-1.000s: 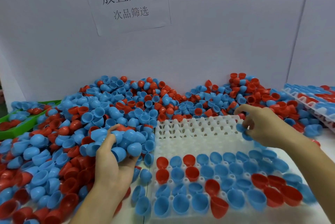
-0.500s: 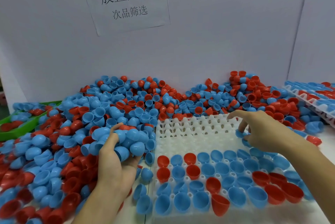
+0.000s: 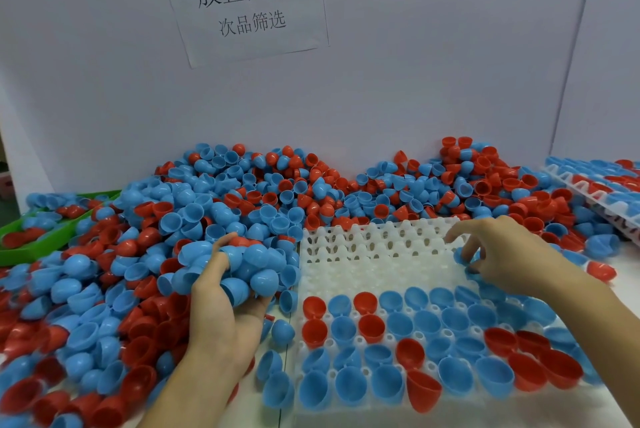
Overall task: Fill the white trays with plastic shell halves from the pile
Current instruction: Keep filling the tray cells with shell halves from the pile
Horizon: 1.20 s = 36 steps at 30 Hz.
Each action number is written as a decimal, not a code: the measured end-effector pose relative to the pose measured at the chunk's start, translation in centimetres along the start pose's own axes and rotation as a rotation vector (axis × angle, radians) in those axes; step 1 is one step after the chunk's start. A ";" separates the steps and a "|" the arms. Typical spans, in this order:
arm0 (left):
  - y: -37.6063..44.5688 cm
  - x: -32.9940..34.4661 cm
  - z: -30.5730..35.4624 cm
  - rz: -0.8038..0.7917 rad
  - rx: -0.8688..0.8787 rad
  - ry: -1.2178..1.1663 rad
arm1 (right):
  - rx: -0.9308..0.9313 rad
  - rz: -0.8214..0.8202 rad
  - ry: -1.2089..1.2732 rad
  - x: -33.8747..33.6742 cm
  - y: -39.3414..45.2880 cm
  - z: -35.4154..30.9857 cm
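The left hand (image 3: pixel 225 303) cupped a stock of blue shells (image 3: pixel 242 268) beside the pile (image 3: pixel 145 254), likely to feed the right hand (image 3: pixel 498 254), which pinched one shell over the tray (image 3: pixel 374 254)'s right middle; far rows lay empty.

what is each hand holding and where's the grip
Left hand cups a bunch of blue shell halves from beneath. Right hand pinches one blue shell half at its edge.

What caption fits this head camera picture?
Left hand holds blue shells; right hand sets one in the white tray.
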<state>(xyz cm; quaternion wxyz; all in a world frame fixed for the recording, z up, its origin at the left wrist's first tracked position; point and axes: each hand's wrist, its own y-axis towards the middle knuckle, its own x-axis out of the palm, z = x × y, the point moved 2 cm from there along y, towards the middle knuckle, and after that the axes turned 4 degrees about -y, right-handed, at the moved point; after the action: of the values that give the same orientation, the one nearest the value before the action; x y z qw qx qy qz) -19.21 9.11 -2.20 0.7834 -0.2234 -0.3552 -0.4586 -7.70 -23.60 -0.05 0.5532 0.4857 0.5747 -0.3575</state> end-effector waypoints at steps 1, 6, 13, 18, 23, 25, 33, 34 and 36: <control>0.2 0.0 0.0 -0.001 0.014 0.017 | 0.006 -0.022 0.035 0.0 -0.1 0.0; 0.0 0.3 0.2 0.006 0.014 0.042 | 0.023 0.089 0.105 -0.3 0.1 0.7; -0.2 0.4 0.3 -0.006 0.013 0.048 | -0.004 0.100 0.146 -0.3 0.2 1.0; -0.2 0.4 0.3 -0.006 0.009 0.031 | -0.019 0.060 0.101 0.3 0.1 0.4; -0.1 0.4 0.3 -0.003 0.012 0.027 | -0.012 0.101 0.123 0.3 0.2 0.6; -0.1 0.4 0.3 -0.002 0.013 0.030 | -0.014 0.075 0.106 0.5 0.2 0.5; -0.1 0.3 0.3 -0.011 0.014 0.028 | 0.024 -0.044 0.116 0.6 0.0 0.4; -0.1 0.3 0.3 -0.015 0.013 0.030 | 0.028 -0.060 0.112 0.7 -0.1 0.4; 0.0 0.3 0.3 -0.020 0.012 0.033 | 0.031 -0.081 0.102 0.7 -0.2 0.4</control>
<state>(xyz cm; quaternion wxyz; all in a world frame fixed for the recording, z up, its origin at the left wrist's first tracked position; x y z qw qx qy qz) -19.21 9.10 -1.78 0.7859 -0.2075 -0.3473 -0.4677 -7.75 -23.90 -0.82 0.5009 0.4881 0.6156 -0.3631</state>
